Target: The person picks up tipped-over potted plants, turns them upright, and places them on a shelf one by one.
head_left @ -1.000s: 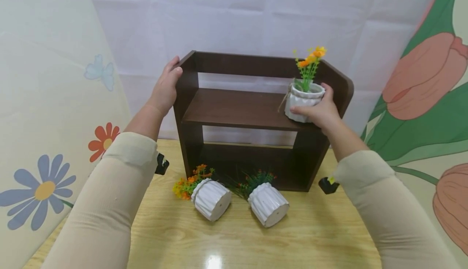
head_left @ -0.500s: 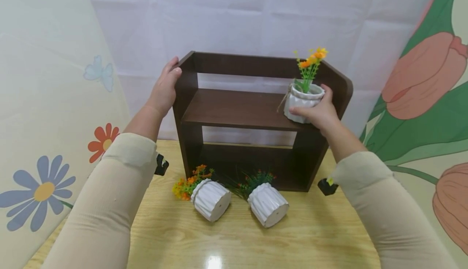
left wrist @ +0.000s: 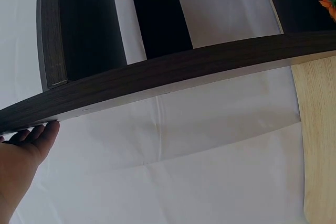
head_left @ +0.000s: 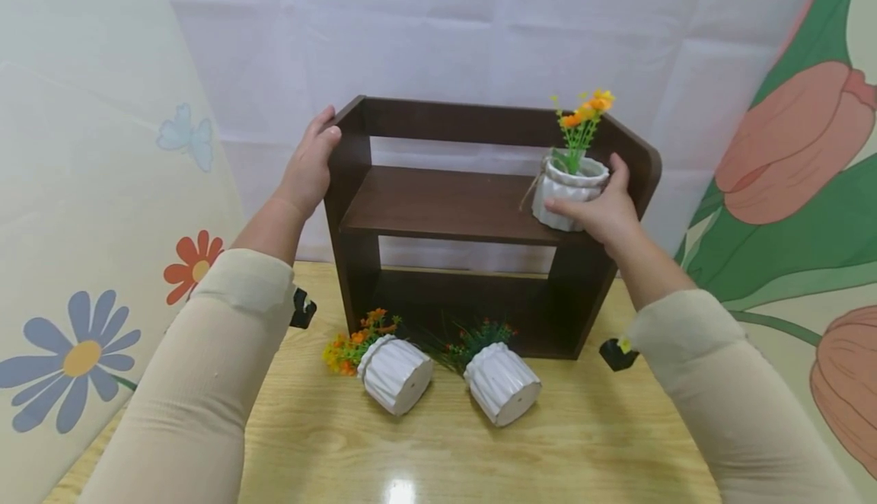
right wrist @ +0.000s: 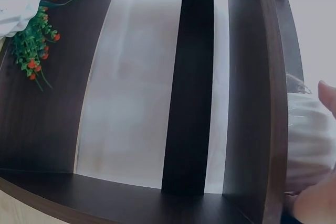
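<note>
Flowerpot (head_left: 563,189) and right hand (head_left: 612,213) shared the right end of the shelf's (head_left: 445,203) upper level, the pot upright, near the front edge. The hand grasped it, thumb across the front, fingers around the side facing the end panel (head_left: 636,155); from where I stood I couldn't tell how much weight the board took. That closeness to the edge looked like the main risk: a thumb dragging on the pot while letting go might tip it forward. Knuckles cramped against the panel could nudge it too, and the loose twine (head_left: 529,193) might snag a finger. The left hand (head_left: 308,167) rested against the outside of the shelf's left end, clasping nothing that I could see; an uneven push there might skid the shelf across the table (head_left: 479,466). Before the shelf, an orange-flowered pot (head_left: 393,374) and a red-flowered pot (head_left: 502,382) lay tipped over, likely to get struck if anything fell.
</note>
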